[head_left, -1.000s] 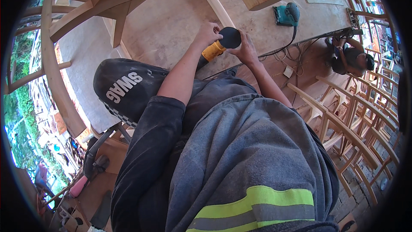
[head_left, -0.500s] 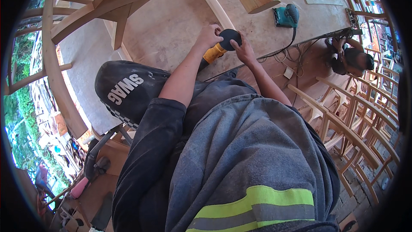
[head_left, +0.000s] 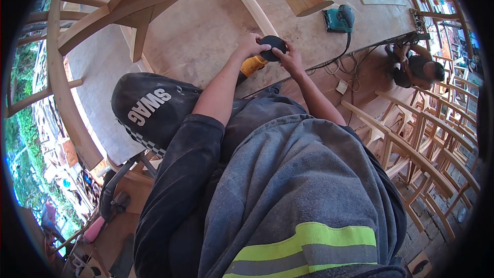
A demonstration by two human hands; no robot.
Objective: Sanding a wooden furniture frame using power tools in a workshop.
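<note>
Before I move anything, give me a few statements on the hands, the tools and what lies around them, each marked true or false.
1. The left hand and right hand are both on the black disc. True.
2. The teal sander is in the right hand. False: it lies on the worktop, apart from both hands.
3. A yellow-bodied tool shows just below the disc in the picture. True.
4. The black disc is square. False: it is round.
5. Wooden frames stand on the right side of the view. True.
</note>
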